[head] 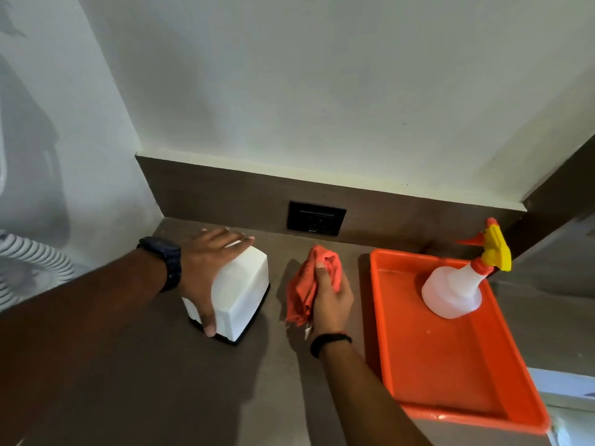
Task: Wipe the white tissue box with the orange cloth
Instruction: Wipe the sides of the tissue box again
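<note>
head view: left hand, fingers spread, clasps the smooth, blocky white tissue box; right hand, fingers curled, clutches the crumpled orange cloth just right.

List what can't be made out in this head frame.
white tissue box, top and left side: head view, covered by the left hand.
orange cloth, inner folds: head view, bunched in the right hand.
socket plate markings: head view, too dark and small.
striped hose: head view, cut off by the left edge.
</note>
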The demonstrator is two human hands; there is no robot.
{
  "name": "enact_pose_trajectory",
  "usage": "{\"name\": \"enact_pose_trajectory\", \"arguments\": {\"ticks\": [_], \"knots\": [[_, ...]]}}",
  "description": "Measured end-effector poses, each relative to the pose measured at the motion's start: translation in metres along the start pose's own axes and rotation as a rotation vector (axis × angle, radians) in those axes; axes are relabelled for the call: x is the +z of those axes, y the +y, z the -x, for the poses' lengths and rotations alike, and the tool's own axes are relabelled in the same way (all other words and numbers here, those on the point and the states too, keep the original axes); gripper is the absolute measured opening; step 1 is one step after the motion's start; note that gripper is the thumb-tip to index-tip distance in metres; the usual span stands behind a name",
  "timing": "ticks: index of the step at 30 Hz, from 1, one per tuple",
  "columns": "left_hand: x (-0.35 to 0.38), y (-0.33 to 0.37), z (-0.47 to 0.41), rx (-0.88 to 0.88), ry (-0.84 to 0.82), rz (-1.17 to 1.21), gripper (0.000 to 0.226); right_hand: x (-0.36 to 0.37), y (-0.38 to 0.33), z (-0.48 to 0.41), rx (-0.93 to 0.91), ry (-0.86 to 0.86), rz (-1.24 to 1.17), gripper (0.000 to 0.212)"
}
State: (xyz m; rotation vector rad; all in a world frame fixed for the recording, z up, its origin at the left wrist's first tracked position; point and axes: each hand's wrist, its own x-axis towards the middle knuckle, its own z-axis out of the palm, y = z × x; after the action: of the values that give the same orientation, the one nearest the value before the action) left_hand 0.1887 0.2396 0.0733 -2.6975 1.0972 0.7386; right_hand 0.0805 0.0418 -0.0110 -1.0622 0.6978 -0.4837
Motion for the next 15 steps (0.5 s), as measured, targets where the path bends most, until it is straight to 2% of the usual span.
{"name": "enact_pose_trajectory", "arguments": {"ticks": [5,8,9,12,15], "knots": [[0.018,0.008,-0.008,0.002,0.250,0.049,0.139,0.038,0.020,0.021,0.003,-0.176,0.076,0.006],[0.028,0.023,-0.012,-0.059,0.374,0.134,0.134,0.053,0.020,0.025,0.045,-0.197,0.130,0.026],[0.030,0.026,-0.013,-0.075,0.400,0.144,0.133,0.054,0.021,0.024,0.071,-0.184,0.134,0.027],[0.032,0.027,-0.014,-0.077,0.424,0.152,0.136,0.046,0.029,0.032,0.134,-0.170,0.160,0.010],[0.032,0.025,-0.015,-0.067,0.430,0.151,0.136,0.035,0.040,0.059,0.137,-0.151,0.096,0.010]]}}
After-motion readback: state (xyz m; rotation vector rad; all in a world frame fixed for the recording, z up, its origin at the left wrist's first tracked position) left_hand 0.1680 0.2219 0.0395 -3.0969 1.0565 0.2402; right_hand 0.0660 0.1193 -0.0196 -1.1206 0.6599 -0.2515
